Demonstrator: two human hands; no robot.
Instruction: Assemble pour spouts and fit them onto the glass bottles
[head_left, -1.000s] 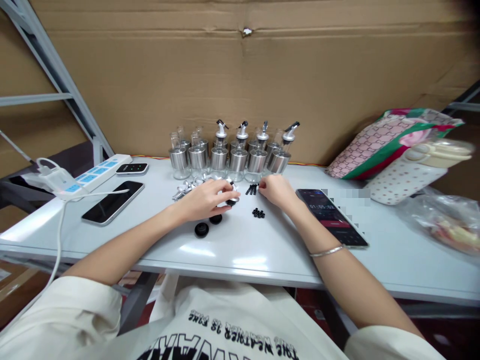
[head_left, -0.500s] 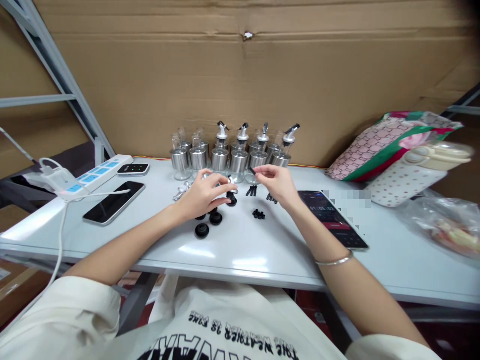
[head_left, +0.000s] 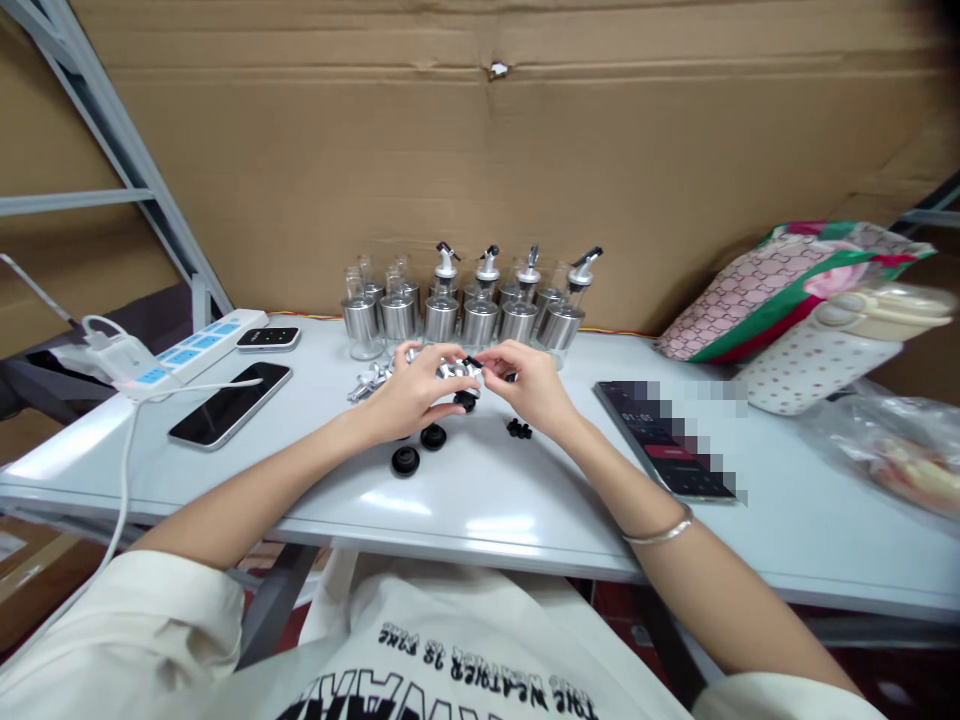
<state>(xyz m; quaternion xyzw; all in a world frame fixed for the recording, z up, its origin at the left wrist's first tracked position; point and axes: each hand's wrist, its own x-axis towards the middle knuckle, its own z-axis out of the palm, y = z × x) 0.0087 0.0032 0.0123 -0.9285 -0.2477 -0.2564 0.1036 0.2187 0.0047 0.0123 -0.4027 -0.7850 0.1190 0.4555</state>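
My left hand (head_left: 411, 395) is closed on a silver bottle pourer (head_left: 469, 383), held just above the table. Between the fingertips of my right hand (head_left: 531, 388) is a small black flap piece (head_left: 472, 362), which meets the pourer's top; whether it is seated there I cannot tell. More silver pourer parts (head_left: 366, 386) lie beyond my left hand, partly covered by it. Black rubber stoppers (head_left: 433, 437) rest in front of that hand. Below my right hand sits a cluster of small black caps (head_left: 519, 429).
Several glass bottles with steel sleeves (head_left: 480, 322) stand at the back, some topped with pourers. At left are a phone (head_left: 231, 405), a power strip (head_left: 202, 345) and a small device (head_left: 268, 339). At right lie another phone (head_left: 660, 440), a flask (head_left: 817, 360), and bags (head_left: 742, 295).
My right hand has moved left with the black flap piece, bringing it up to the pourer. My left hand stays nearly in place, still holding the pourer.
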